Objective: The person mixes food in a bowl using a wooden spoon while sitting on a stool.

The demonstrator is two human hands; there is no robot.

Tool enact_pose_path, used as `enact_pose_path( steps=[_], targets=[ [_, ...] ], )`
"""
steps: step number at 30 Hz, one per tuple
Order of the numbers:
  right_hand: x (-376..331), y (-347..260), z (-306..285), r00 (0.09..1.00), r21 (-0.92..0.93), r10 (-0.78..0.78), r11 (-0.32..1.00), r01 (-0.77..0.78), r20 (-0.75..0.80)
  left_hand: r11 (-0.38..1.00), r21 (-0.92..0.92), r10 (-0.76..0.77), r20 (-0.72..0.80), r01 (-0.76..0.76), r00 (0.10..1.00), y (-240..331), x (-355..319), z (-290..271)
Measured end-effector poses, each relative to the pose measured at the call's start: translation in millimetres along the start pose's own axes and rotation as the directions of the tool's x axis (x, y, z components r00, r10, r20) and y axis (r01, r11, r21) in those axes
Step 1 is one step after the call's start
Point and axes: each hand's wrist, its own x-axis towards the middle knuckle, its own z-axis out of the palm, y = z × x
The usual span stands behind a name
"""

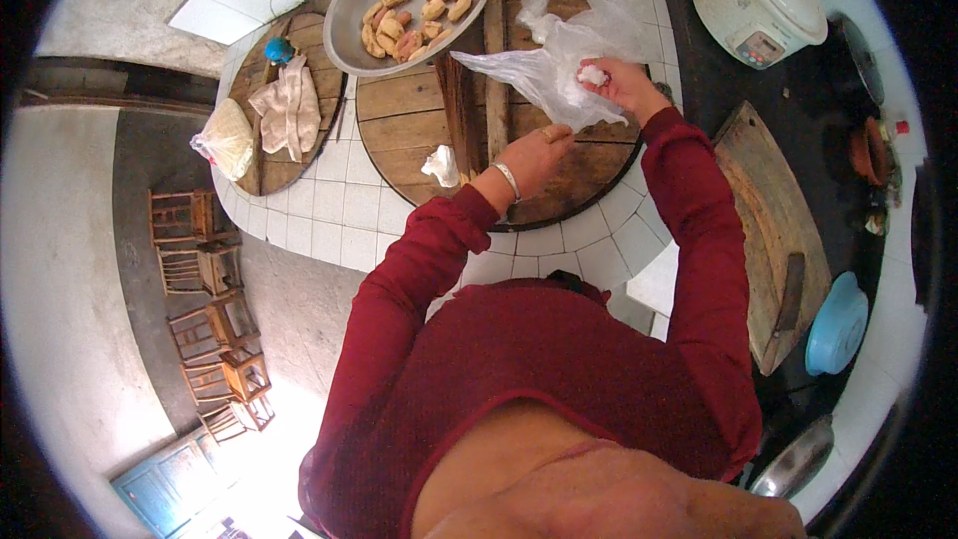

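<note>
A thin clear plastic bag (544, 75) lies spread over the round wooden lid (399, 125) in front of me. My left hand (534, 160), with a bracelet at the wrist, is closed at the bag's near edge, fingertips pinched on the plastic. My right hand (631, 90) is closed around a small white lump (593, 74) above the bag's right part. Whether this lump is bunched plastic or something else cannot be made out. Left of my left hand lies a crumpled white scrap (440, 167), beside a brush-like bundle of brown bristles (458, 120).
A steel basin (344, 15) holds several yellow-brown, peeled-looking pieces. A smaller wooden lid (274, 175) carries a beige cloth (286, 105) and a bag of pale food (228, 135). To the right are a white cooker (753, 0), a cutting board (763, 200) with a cleaver (790, 291), and a blue basin (836, 324).
</note>
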Motion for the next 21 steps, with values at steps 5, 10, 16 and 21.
enact_pose_path(
  steps=[5,10,16,21],
  targets=[
    [0,-1,-2,0.998,0.053,-0.025,0.998,0.021,0.066,0.998,-0.052,-0.037,0.045,0.039,0.998,3,3,-4],
    [-8,-4,5,0.994,0.102,-0.078,0.992,0.07,0.08,0.998,-0.043,-0.034,0.013,0.034,0.999,-3,1,-2],
    [-33,-18,-2,0.964,0.308,-0.231,0.934,0.183,0.129,0.98,-0.16,-0.135,-0.125,0.115,0.983,-6,8,-17],
    [-73,-30,-30,0.962,0.399,-0.272,0.881,0.255,-0.016,0.936,-0.293,-0.264,-0.223,0.194,0.938,-37,32,-12]
  ],
)
